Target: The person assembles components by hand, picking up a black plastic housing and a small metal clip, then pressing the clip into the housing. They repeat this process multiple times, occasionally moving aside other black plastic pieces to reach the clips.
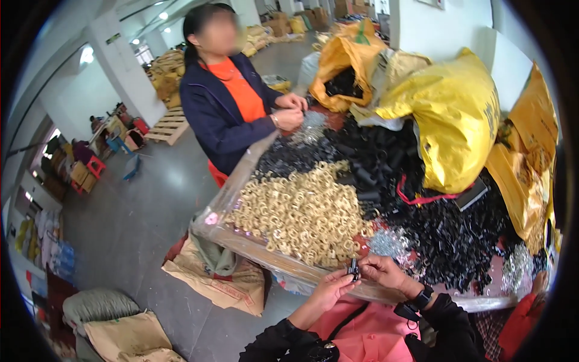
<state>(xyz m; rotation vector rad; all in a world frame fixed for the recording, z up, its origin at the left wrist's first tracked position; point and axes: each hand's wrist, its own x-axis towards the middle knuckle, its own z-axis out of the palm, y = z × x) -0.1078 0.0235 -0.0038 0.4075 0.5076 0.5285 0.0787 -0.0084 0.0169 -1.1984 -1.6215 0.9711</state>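
Observation:
At the table's near edge my left hand (332,289) is closed round a small black plastic part (353,271) held upright, with what looks like a thin pin or rod at its top. Close beside it, my right hand (384,271) has its fingers pinched together near the part; whatever is between them is too small to make out. Just beyond my hands lie a heap of gold-coloured rings (295,211) and a small pile of silvery metal bits (387,243). A wide heap of black parts (452,241) spreads to the right.
Yellow sacks (443,114) and an open orange sack (347,66) stand across the table. A co-worker (232,96) handles small pieces at the far left edge. A brown paper sack (220,280) lies below the table's left edge. Another person's red sleeve (522,323) shows at right.

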